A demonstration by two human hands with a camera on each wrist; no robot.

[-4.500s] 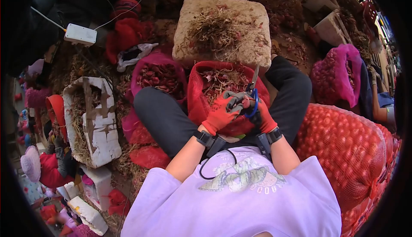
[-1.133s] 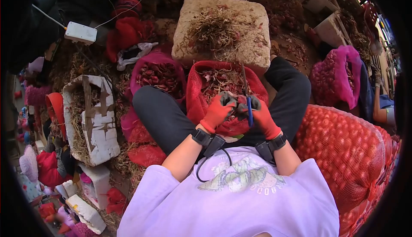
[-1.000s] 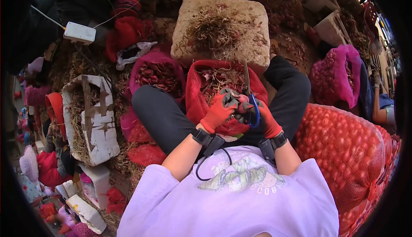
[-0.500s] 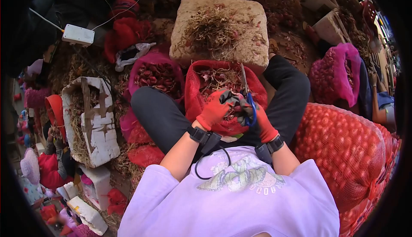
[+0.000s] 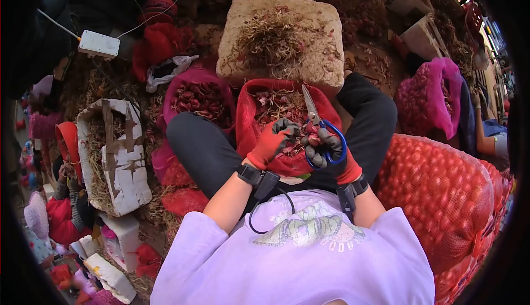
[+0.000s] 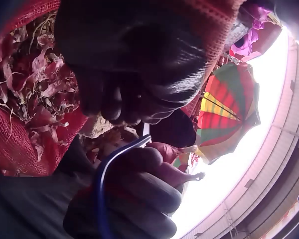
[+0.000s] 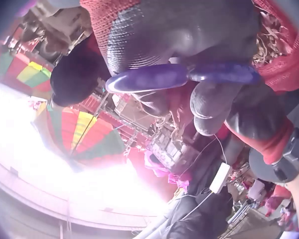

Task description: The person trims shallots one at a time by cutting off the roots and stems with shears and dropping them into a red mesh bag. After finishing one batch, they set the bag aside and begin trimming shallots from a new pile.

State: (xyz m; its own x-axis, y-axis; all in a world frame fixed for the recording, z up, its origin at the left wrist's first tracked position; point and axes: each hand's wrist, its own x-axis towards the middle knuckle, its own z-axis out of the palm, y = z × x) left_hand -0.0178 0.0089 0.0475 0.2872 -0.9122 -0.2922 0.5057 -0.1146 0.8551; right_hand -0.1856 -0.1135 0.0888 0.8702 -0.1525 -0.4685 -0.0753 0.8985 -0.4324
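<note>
My right hand (image 5: 329,151), in a red and dark grey glove, grips blue-handled scissors (image 5: 311,105) whose blades point up and away over the red mesh bag (image 5: 247,139). The same hand holds shallots (image 6: 173,173) with short cut necks beside the blue handle, seen in the left wrist view. My left hand (image 5: 274,142), gloved alike, is apart from it on the left, over the bag's near side. Its fingers are curled inward and nothing shows between them; the palm is hidden. Loose shallots and dry skins (image 5: 280,105) fill the bag between my legs.
Ahead stands a pale foam block (image 5: 226,45) with a heap of dry stems (image 5: 272,39). A pink bag (image 5: 171,87) of shallots is left of the red one. A large full red net sack (image 5: 441,194) lies close on my right, a taped foam box (image 5: 128,178) on the left.
My hands were together at a shallot; now they are apart, the left drawn slightly left. The right hand has turned, and the scissors tilt further left.
</note>
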